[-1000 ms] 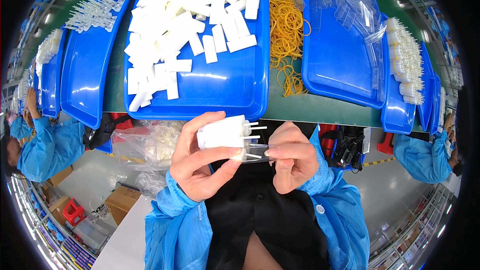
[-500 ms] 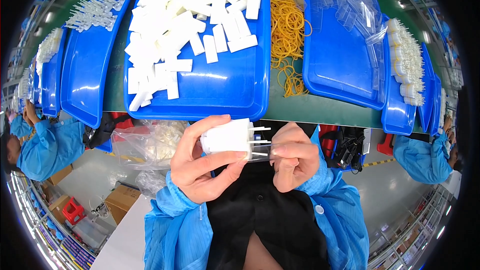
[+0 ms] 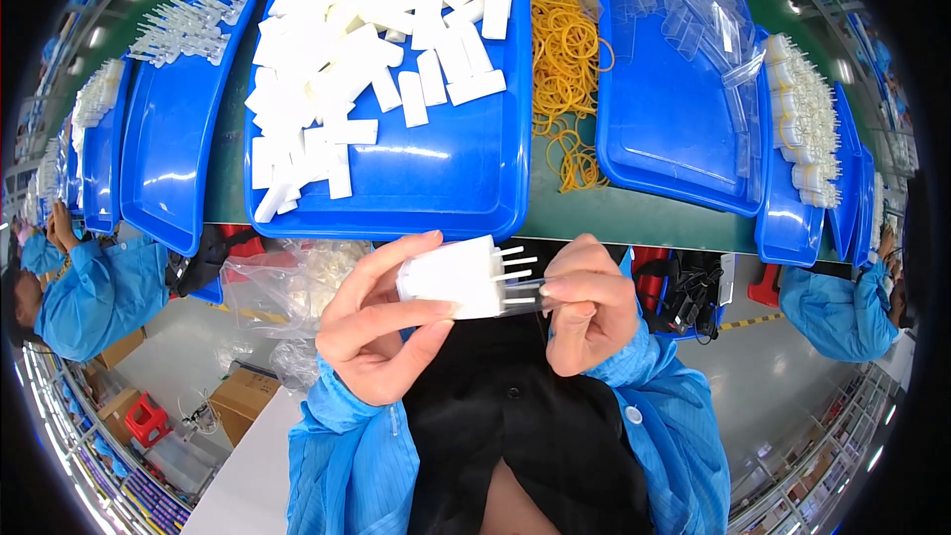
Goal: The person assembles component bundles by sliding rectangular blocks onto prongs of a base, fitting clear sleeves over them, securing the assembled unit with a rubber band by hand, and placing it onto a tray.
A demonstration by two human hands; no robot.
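Note:
In front of my chest, my left hand (image 3: pixel 374 332) grips a white plastic block (image 3: pixel 451 279) between thumb and fingers. Several thin pale prongs (image 3: pixel 513 262) stick out of its right end. A narrow clear plastic strip (image 3: pixel 522 299) lies along the lower prongs, and its right end is pinched in my right hand (image 3: pixel 592 302). Whether the strip reaches into the block is too small to tell. Just beyond my hands, a large blue tray (image 3: pixel 426 188) holds a heap of white plastic pieces (image 3: pixel 337 50).
Yellow rubber bands (image 3: pixel 568 59) lie beside a blue tray (image 3: pixel 664 139) of clear strips (image 3: pixel 698 15). Further right, a blue tray (image 3: pixel 788 233) carries pronged white blocks (image 3: pixel 802 129). At left, another tray (image 3: pixel 163 168) holds pronged parts (image 3: pixel 188 30). Co-workers in blue sit on both sides.
The block has turned slightly in my left hand, showing more prongs. My left thumb and fingers have slid back to the left along it. My right hand keeps its pinch on the strip.

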